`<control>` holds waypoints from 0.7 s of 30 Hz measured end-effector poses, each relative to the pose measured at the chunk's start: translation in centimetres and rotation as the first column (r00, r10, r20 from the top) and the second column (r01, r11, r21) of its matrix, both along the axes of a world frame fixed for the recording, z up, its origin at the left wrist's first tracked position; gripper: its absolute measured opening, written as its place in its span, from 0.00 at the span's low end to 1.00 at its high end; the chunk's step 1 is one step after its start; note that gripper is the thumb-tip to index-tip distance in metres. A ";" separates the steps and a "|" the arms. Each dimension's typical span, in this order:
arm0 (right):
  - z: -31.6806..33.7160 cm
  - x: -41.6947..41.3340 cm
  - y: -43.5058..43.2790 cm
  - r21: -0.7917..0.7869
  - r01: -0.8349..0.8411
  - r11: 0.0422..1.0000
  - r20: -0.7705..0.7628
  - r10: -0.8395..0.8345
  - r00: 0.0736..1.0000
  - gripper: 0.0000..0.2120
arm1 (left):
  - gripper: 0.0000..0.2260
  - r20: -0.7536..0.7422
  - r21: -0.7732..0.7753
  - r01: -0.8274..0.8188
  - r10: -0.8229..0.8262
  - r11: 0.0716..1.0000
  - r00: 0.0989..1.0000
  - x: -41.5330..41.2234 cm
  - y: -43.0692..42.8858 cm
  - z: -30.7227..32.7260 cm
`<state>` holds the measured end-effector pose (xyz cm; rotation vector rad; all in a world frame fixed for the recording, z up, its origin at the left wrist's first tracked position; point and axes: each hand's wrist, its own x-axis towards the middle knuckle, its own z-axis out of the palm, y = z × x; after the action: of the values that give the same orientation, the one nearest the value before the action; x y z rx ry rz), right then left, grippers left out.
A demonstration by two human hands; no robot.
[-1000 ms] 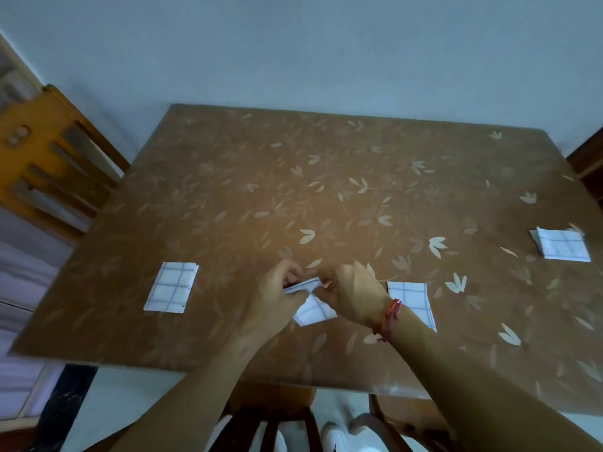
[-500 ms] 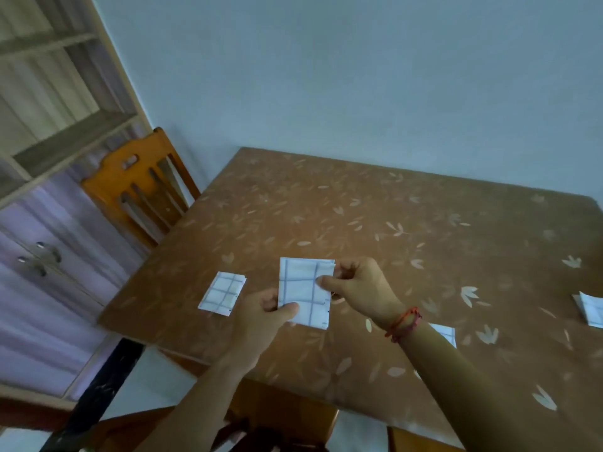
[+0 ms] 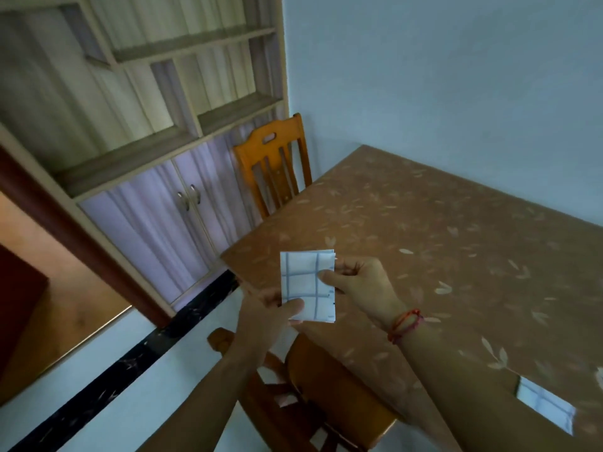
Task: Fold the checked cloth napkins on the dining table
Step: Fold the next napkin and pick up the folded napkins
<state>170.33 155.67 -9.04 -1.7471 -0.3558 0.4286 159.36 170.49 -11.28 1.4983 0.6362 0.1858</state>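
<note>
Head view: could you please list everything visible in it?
Held napkin: one, white with blue checks, between both hands.
Second napkin: one, white and blue, on the table, lower right.
Table: one, brown with pale leaves, right.
Far chair: one, orange wood, at table's far end.
Near chair: one, orange wood, below the hands.
Cabinet: one, beige shelves, lilac doors, left.
Bracelet: one, red, right wrist.
Left hand: pinches napkin's lower left corner.
Right hand: pinches its right edge.

Only one camera here, worn on the person's head: wide-angle, pitched forward and down, close above the left hand [image 3: 267,316] and right hand [image 3: 359,285] pinching the checked napkin [image 3: 306,285]. Beyond the grip lies the dining table [image 3: 440,239]; left of it, a wooden chair [image 3: 277,164] and cabinet [image 3: 156,216].
</note>
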 end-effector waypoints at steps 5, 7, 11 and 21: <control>1.1 -2.4 6.4 -0.005 -0.084 0.996 -0.001 0.084 0.996 0.03 | 0.09 0.044 -0.008 -0.046 0.046 0.999 0.998 -3.4 5.2 0.2; 1.1 -3.6 9.2 0.029 -0.081 0.996 -0.037 0.082 0.996 0.04 | 0.10 0.050 -0.013 -0.060 0.061 0.998 0.997 -4.6 7.5 0.2; 1.0 -6.2 15.0 0.043 -0.075 0.996 -0.069 0.078 0.995 0.06 | 0.11 0.057 -0.045 -0.057 0.060 0.997 0.997 -7.1 13.3 0.2; 1.2 -8.6 26.7 0.001 -0.074 0.997 -0.054 0.074 0.996 0.03 | 0.12 0.143 -0.102 -0.028 0.043 0.994 0.989 -10.6 24.9 1.3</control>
<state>161.68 182.35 -7.83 -1.7240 -0.3827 0.5286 148.73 195.37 -9.95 1.3641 0.5472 0.2838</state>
